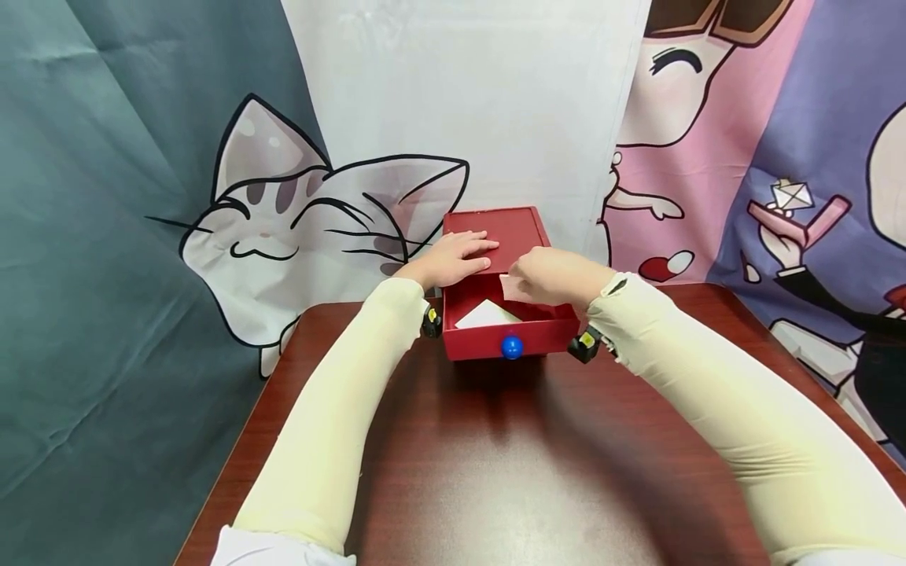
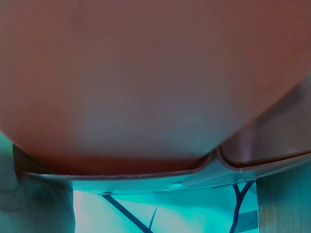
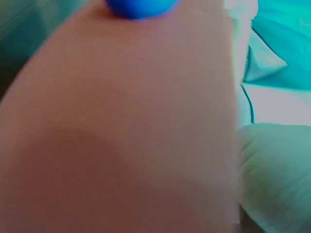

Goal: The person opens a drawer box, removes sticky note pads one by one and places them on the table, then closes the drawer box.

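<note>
Resting on top: in the head view, the left hand (image 1: pixel 453 259) is lying with fingers extended on the red box (image 1: pixel 504 228), which is standing on the bench (image 1: pixel 453 448).
Pale card (image 1: pixel 511 289): the right hand (image 1: pixel 555 277) is pinching it over the open drawer (image 1: pixel 477 344), near a white sheet (image 1: pixel 487 316); probably light and bendy, best held by an edge.
Reddish surface (image 2: pixel 146 87): it is filling much of the left wrist view, blurred.
Blue knob (image 3: pixel 141 6): it is showing along the right wrist view's top edge.
</note>
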A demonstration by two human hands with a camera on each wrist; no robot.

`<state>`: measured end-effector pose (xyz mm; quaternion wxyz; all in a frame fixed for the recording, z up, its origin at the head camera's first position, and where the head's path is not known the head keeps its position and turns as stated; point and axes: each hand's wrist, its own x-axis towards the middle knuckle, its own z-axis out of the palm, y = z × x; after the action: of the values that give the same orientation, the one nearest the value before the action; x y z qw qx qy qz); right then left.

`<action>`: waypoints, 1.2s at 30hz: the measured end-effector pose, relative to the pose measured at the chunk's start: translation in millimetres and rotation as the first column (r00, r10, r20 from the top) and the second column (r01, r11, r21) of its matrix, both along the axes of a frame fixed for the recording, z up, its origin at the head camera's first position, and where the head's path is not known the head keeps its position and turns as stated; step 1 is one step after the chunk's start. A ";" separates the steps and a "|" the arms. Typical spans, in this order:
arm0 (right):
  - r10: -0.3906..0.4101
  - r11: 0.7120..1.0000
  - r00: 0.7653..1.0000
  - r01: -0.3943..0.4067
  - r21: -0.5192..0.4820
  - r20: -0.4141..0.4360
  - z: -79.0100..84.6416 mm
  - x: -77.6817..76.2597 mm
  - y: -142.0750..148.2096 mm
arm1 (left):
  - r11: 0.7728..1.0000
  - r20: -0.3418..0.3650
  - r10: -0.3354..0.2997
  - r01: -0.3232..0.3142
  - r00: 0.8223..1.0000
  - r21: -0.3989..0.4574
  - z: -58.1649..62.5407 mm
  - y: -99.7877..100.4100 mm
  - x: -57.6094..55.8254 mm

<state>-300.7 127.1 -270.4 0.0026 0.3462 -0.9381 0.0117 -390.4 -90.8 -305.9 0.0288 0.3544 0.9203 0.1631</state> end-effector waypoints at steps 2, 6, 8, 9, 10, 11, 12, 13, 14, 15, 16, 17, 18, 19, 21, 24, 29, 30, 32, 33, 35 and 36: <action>0.031 0.998 0.999 -0.029 -0.049 0.036 5.0 -1.5 9.6 | 1.000 -0.001 0.001 -0.001 1.000 -0.001 -0.7 0.0 -0.3; 0.071 0.985 0.995 -0.059 -0.161 0.068 12.2 -4.8 26.8 | 1.000 -0.002 0.005 -0.005 1.000 0.002 -0.7 0.0 -0.3; 0.070 0.975 0.993 -0.048 -0.216 0.097 14.7 -5.7 34.0 | 1.000 -0.003 0.007 -0.007 1.000 0.005 -0.8 -0.4 -0.1; 0.068 0.969 0.992 -0.039 -0.245 0.110 16.0 -5.5 37.4 | 1.000 -0.004 0.008 -0.008 1.000 0.006 -0.8 -0.6 0.2; 0.066 0.962 0.990 -0.030 -0.270 0.124 17.0 -5.4 40.9 | 1.000 -0.003 0.009 -0.009 1.000 0.007 -0.8 -0.8 0.5; 0.058 0.956 0.989 -0.015 -0.293 0.139 18.4 -4.8 44.2 | 1.000 -0.004 0.009 -0.009 1.000 0.005 -0.7 -1.0 0.5; 0.049 0.949 0.987 0.002 -0.316 0.152 19.6 -4.2 47.6 | 1.000 -0.004 0.008 -0.008 1.000 0.005 -0.7 -1.1 0.8; 0.040 0.941 0.986 0.017 -0.338 0.162 20.7 -3.4 51.3 | 1.000 -0.003 0.008 -0.008 1.000 0.006 -0.7 -1.3 0.9; 0.033 0.934 0.986 0.029 -0.357 0.166 21.5 -2.5 55.0 | 1.000 -0.004 0.006 -0.006 1.000 0.007 -0.8 -1.3 1.0; 0.024 0.926 0.987 0.039 -0.375 0.162 22.1 -2.0 59.0 | 1.000 -0.002 0.005 -0.005 1.000 0.008 -0.9 -1.4 1.0; 0.011 0.918 0.987 0.053 -0.392 0.159 22.2 -1.6 63.1 | 1.000 -0.002 0.005 -0.005 1.000 0.010 -1.2 -1.3 0.8; -0.006 0.909 0.988 0.069 -0.411 0.153 22.2 -1.3 67.6 | 1.000 -0.002 0.004 -0.004 1.000 0.010 -1.4 -1.1 0.7; -0.020 0.899 0.989 0.082 -0.430 0.146 21.7 -1.2 72.5 | 1.000 0.001 0.004 -0.004 1.000 0.013 -1.4 -0.9 0.9; -0.039 0.890 0.990 0.097 -0.446 0.137 21.2 -0.5 77.4 | 1.000 0.001 0.003 -0.003 1.000 0.013 -1.7 -0.8 0.6; -0.074 0.872 0.991 0.120 -0.474 0.113 20.0 1.1 87.2 | 1.000 0.003 0.001 -0.001 1.000 0.012 -1.5 -0.3 0.5; -0.124 0.858 0.989 0.146 -0.493 0.077 18.8 3.0 100.8 | 1.000 0.003 -0.005 0.005 1.000 0.015 -0.9 -0.5 0.5; -0.179 0.843 0.981 0.193 -0.503 0.077 11.5 1.8 119.3 | 1.000 -0.007 -0.006 0.006 1.000 0.012 -0.8 -0.3 0.4; -0.181 0.840 0.980 0.199 -0.504 0.084 8.6 1.1 122.1 | 1.000 -0.008 -0.005 0.005 1.000 0.012 -0.8 -0.5 0.5; -0.182 0.841 0.978 0.207 -0.499 0.099 1.0 -1.2 128.0 | 1.000 -0.007 -0.001 0.001 1.000 0.011 -0.8 -0.6 0.6; -0.185 0.843 0.977 0.215 -0.494 0.109 -3.3 -2.2 130.8 | 1.000 -0.004 -0.001 0.001 1.000 0.011 -0.8 -0.8 0.8; -0.199 0.847 0.971 0.237 -0.475 0.130 -11.9 -4.2 136.1 | 1.000 0.001 0.001 -0.001 1.000 0.014 0.1 -0.7 1.2; -0.208 0.850 0.968 0.248 -0.464 0.137 -16.2 -5.4 138.5 | 1.000 0.001 0.001 -0.001 1.000 0.016 0.6 -0.6 1.3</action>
<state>-306.1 265.7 -286.7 0.0507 0.2203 -0.9398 0.2563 -389.0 -91.4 -305.4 0.0264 0.3543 0.9191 0.1705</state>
